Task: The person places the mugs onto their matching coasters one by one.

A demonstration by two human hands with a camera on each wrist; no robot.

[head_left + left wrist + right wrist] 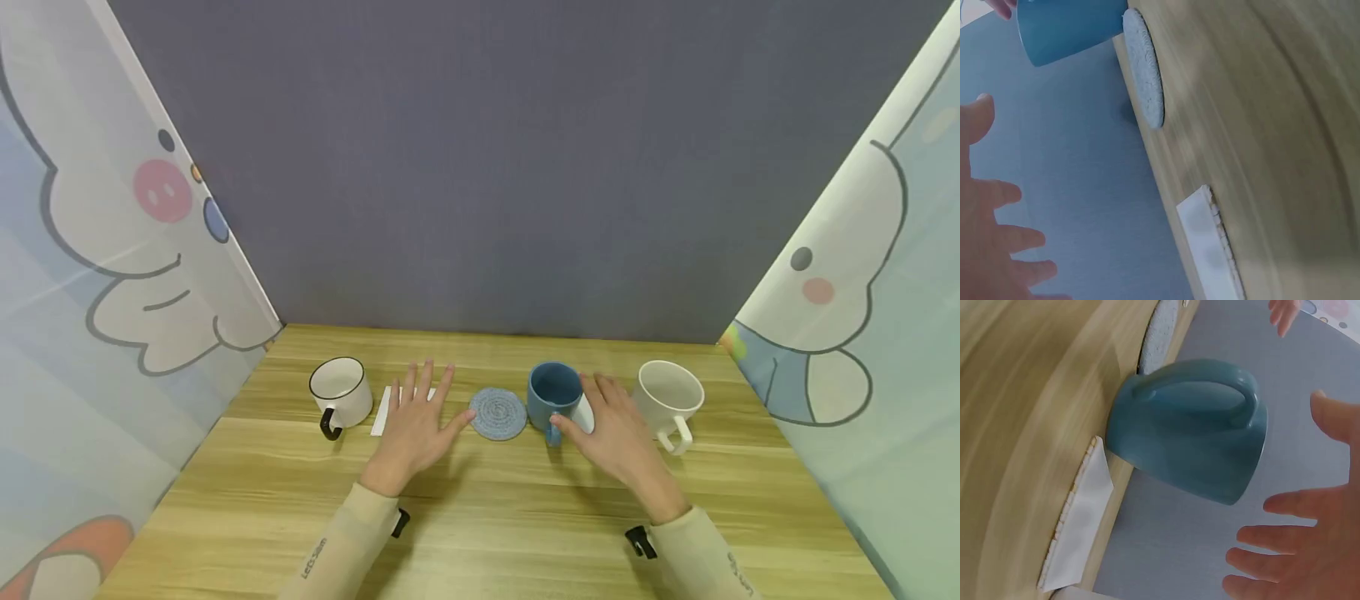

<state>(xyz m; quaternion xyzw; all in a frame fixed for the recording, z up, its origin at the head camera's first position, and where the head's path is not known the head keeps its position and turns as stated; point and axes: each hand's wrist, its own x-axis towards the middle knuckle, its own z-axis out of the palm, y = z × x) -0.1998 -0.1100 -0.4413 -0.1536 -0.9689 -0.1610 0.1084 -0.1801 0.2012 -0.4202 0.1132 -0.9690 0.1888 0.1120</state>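
My left hand (415, 423) hovers with spread fingers over a flat white piece (381, 417), partly covering it. In the left wrist view, that piece shows a ragged edge. Just right of my left thumb lies a round blue-grey woven coaster (498, 414). A blue mug (553, 387) stands beside the coaster, its handle towards me. My right hand (617, 427), fingers extended, is above and right of the mug; the right wrist view shows a gap between them. Under that hand lies a second flat white piece (1079, 525), mostly hidden in the head view.
At the left stands a white mug (341, 392) with a black rim and black handle. A plain white mug (671, 400) stands at the right. The wooden table (495, 533) ends at a grey panel (480, 167); cartoon-print curtains (840, 333) flank both sides.
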